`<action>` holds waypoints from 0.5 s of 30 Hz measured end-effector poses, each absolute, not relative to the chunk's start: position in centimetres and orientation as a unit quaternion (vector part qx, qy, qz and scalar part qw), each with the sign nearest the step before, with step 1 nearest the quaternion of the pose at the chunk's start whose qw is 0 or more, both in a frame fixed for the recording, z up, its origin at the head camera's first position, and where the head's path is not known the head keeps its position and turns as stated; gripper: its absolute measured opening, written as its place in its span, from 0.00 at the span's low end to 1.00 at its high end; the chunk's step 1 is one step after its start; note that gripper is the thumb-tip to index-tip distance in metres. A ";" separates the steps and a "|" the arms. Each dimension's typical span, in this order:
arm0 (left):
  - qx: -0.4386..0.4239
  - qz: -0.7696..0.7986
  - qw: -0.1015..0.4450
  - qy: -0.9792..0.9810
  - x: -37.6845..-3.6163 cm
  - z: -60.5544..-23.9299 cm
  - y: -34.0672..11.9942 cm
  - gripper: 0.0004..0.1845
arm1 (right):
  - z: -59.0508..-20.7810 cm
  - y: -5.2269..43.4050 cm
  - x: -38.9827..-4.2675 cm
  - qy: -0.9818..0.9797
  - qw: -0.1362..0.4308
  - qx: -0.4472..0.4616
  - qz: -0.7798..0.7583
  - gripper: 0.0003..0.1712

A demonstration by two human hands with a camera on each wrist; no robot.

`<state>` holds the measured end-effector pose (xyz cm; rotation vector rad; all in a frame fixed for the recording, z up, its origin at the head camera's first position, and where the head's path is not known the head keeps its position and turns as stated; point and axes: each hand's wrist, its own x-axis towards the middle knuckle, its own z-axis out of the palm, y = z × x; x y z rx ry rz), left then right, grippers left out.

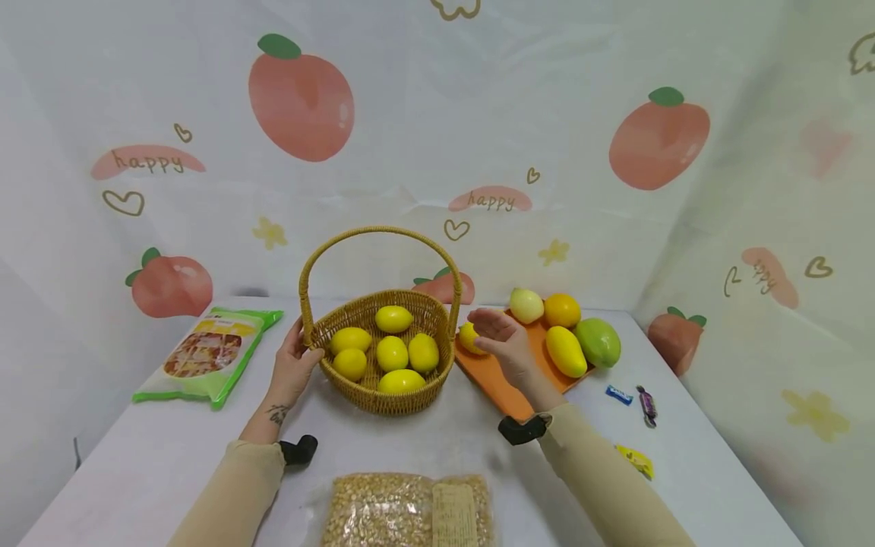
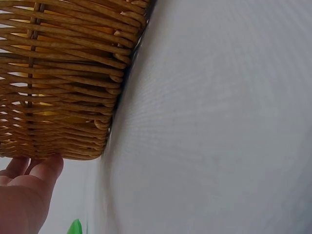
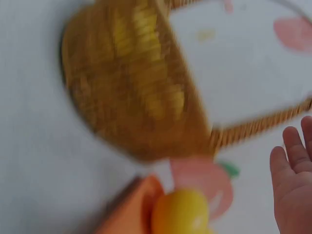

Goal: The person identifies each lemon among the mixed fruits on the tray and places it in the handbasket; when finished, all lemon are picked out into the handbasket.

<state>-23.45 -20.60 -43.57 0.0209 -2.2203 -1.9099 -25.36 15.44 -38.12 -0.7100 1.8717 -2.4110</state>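
My left hand (image 1: 295,365) rested against the left rim of the round woven wicker basket (image 1: 383,357), fingers relaxed and gripping nothing. Six yellow lemons (image 1: 393,353) lay inside that basket at the middle of the white tabletop (image 1: 137,471). My right hand (image 1: 502,339) hovered with straight fingers just beside a seventh yellow lemon (image 1: 469,336), which sat on the near-left end of the orange cutting board (image 1: 502,387), right of the basket.
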 end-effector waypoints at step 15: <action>0.009 -0.649 0.106 -0.754 -23.5 -43.6 -20.6 0.41 | -41.8 16.6 -31.2 0.695 -0.015 -0.050 -0.717 0.29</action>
